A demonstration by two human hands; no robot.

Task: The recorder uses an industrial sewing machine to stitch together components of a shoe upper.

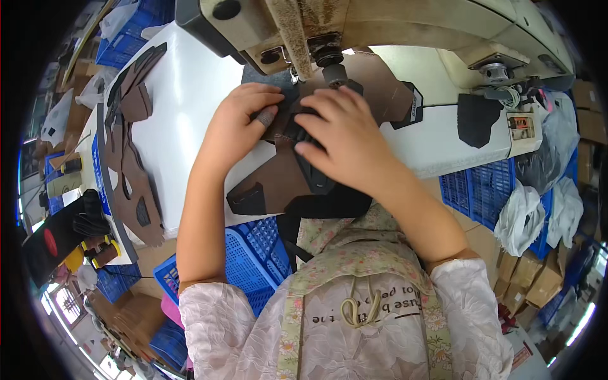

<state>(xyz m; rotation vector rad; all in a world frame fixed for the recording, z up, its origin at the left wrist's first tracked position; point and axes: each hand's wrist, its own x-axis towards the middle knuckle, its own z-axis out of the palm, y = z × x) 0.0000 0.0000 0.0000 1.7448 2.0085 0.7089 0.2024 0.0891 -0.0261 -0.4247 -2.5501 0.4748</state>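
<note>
White table (171,120) in a cluttered workroom; blue baskets (476,192) beside and below. Brown-and-black cloth piece (275,180) lies under the sewing machine (437,25), long axis diagonal, lower left to upper right. Left hand (244,117) on it, fingers together, grip cannot be told; right hand (345,139) on it, fingers spread. Count: one machine, one loose black patch (478,119) at right.
</note>
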